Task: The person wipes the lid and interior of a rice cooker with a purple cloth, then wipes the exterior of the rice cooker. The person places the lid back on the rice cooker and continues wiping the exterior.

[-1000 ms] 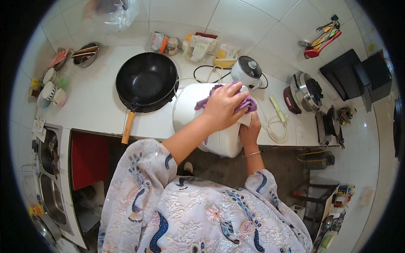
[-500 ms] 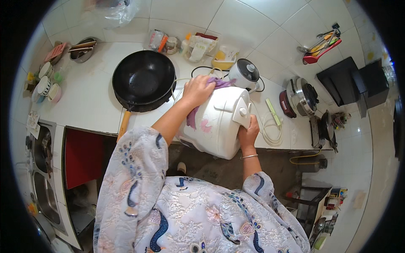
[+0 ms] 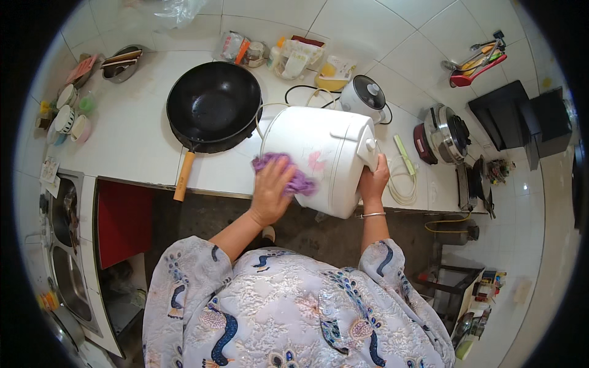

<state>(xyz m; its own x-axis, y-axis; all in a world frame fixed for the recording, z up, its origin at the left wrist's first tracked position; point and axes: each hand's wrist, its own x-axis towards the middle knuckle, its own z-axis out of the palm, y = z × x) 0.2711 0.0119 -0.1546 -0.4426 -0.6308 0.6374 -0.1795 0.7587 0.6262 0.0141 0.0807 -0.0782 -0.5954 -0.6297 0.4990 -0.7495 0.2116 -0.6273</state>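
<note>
A white rice cooker [image 3: 313,153] with a pink flower print lies tilted at the counter's front edge, its lid toward the right. My left hand [image 3: 271,190] presses a purple cloth [image 3: 300,184] against the lower left of its body, fingers over the bunched, slightly blurred cloth. At the lid end, my right hand [image 3: 372,181] grips the cooker near its rim; part of those fingers is hidden behind the lid. A pale cord runs from the cooker's left side.
Left of the cooker, a black wok [image 3: 213,104] sits with its wooden handle [image 3: 184,176] jutting over the counter edge. Behind stands a small white electric pot [image 3: 362,98]. A coiled white cord [image 3: 403,190] with a green power strip [image 3: 404,153] lies to the right. Bagged goods line the wall.
My left hand has moved the cloth from the cooker's far upper side down to its near lower left. The cooker has shifted slightly; my right hand keeps its hold.
</note>
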